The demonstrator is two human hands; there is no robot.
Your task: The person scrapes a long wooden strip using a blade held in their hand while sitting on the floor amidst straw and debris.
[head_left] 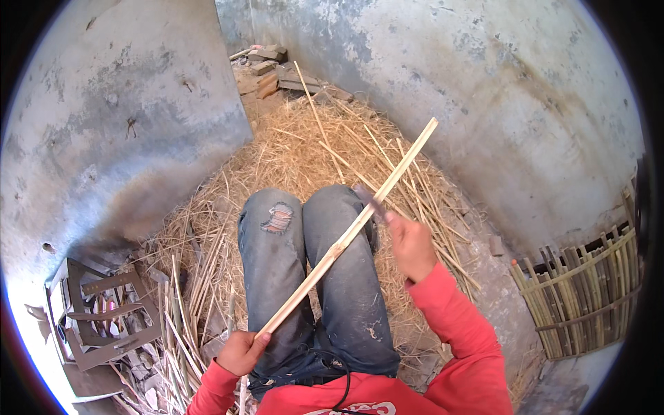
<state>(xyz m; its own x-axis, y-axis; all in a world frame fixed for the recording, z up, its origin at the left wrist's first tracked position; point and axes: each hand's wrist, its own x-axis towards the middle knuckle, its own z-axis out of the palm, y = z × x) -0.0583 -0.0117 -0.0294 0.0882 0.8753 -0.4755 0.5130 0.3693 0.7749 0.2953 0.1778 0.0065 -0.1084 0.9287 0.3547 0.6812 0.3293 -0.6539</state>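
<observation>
A long pale bamboo strip [337, 250] slants across my lap, its upper end far right over the shavings. My left hand [242, 352] is closed round its near end, by my left hip. Beyond my right knee, my right hand [409, 242] grips a knife. The dark knife blade [369, 198] crosses the strip a little past the knee and seems to touch it. My fingers cover the knife's handle. A darker knot shows on the strip between the two hands.
Curly shavings [270, 152] cover the floor, with loose strips [443, 242] on the right and more [181, 325] on the left. A bamboo slat panel [588, 294] leans at the right wall. A brown frame [114, 315] stands at left. Bricks [268, 84] lie behind.
</observation>
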